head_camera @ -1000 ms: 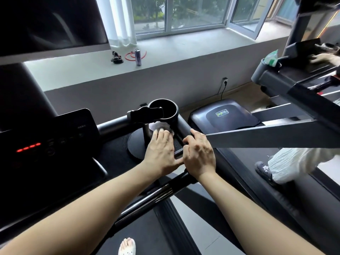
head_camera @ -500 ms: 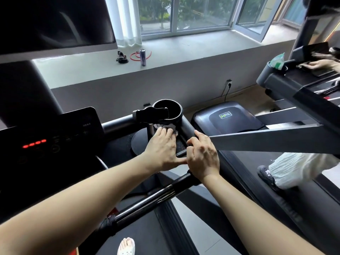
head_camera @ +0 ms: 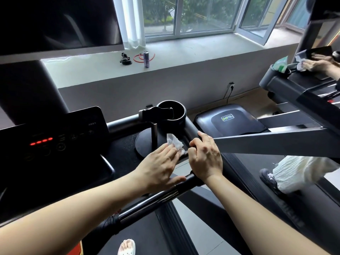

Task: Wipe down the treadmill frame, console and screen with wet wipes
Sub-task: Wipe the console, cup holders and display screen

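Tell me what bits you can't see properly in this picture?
All in the head view:
- Wipe: its near part is hidden under the left hand.
- Right hand: fingertips hidden, curled round the bar.
- Console: button marks too dark and small to read.
- Screen: cut off by the top and left edges.
- Cup holder: bottom lost in shadow.

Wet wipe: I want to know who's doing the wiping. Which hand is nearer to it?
Left. The left hand presses flat on the wet wipe; the right hand grips the frame rail just to its right.
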